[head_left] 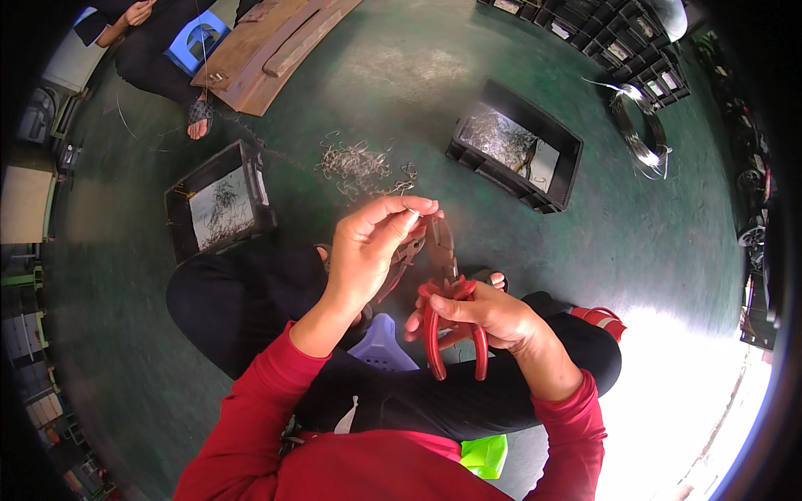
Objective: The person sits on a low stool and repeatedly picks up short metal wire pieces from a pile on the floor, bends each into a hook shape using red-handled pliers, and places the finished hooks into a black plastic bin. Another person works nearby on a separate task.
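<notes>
My right hand (493,317) is wrapped round the handles of a pair of red-handled pliers (441,242), whose jaws point away from me. Just left of the jaws, my left hand (372,242) has its thumb and index finger pinched together; what lies between them is too small to make out. Behind that hand, partly hidden by it, shows a second red-handled tool (409,250) with metal jaws. Beyond both hands, a loose heap of small bent wire hooks (359,163) lies on the green floor.
Black crates with wire pieces inside stand at the left (266,213) and right (555,203). A wire coil (622,108) lies far right, near stacked black crates (618,50). A co-worker's foot (199,125) is by a wooden plank bench (251,83) and blue stool (188,42).
</notes>
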`<action>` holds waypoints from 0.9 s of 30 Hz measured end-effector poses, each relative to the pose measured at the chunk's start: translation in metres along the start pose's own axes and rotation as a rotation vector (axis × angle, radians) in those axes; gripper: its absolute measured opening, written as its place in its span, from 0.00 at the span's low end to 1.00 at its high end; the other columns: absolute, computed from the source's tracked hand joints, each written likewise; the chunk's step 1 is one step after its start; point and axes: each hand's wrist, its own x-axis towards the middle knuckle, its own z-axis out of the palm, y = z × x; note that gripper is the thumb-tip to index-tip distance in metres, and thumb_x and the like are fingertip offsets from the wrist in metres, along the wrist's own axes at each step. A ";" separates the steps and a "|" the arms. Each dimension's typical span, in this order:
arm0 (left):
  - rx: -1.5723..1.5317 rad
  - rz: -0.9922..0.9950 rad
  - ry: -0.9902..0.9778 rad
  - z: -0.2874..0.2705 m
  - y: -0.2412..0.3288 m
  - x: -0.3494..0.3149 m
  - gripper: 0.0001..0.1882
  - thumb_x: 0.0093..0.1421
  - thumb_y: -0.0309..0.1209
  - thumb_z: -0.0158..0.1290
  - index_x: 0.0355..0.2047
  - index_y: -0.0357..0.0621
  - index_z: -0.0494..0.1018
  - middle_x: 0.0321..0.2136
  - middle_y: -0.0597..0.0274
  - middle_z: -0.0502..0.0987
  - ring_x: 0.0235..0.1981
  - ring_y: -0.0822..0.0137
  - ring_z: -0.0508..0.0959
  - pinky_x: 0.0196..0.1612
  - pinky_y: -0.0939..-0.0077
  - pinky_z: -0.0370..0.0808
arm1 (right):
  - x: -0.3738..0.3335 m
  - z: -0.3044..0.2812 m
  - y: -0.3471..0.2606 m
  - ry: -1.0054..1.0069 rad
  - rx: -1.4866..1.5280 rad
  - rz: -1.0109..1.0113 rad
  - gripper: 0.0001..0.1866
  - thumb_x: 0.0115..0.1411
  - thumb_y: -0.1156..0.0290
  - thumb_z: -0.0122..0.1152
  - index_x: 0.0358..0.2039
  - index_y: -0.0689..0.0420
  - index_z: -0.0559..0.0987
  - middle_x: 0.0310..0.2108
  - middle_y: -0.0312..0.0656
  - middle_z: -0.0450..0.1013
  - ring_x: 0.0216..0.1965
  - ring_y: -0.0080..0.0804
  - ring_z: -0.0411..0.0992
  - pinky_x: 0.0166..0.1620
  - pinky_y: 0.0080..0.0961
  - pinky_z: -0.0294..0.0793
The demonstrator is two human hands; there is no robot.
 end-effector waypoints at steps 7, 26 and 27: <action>0.000 -0.033 -0.023 -0.005 0.005 0.005 0.15 0.68 0.29 0.47 0.52 0.35 0.72 0.45 0.52 0.78 0.48 0.59 0.79 0.53 0.65 0.76 | -0.004 0.004 0.002 0.375 -0.351 -0.148 0.17 0.64 0.59 0.60 0.42 0.61 0.73 0.33 0.44 0.77 0.37 0.36 0.77 0.41 0.33 0.74; 0.393 -0.008 0.006 -0.007 0.009 -0.001 0.08 0.63 0.24 0.54 0.40 0.33 0.78 0.24 0.60 0.80 0.24 0.75 0.80 0.28 0.83 0.75 | -0.002 0.006 0.001 0.706 -0.699 -0.130 0.19 0.61 0.61 0.62 0.43 0.63 0.71 0.20 0.39 0.72 0.22 0.22 0.73 0.27 0.23 0.69; 0.412 0.001 0.008 -0.007 0.009 -0.002 0.08 0.63 0.24 0.54 0.40 0.34 0.78 0.24 0.60 0.80 0.24 0.75 0.80 0.27 0.83 0.75 | -0.002 0.006 0.000 0.704 -0.697 -0.118 0.19 0.61 0.61 0.62 0.42 0.63 0.71 0.20 0.39 0.72 0.22 0.22 0.73 0.28 0.23 0.69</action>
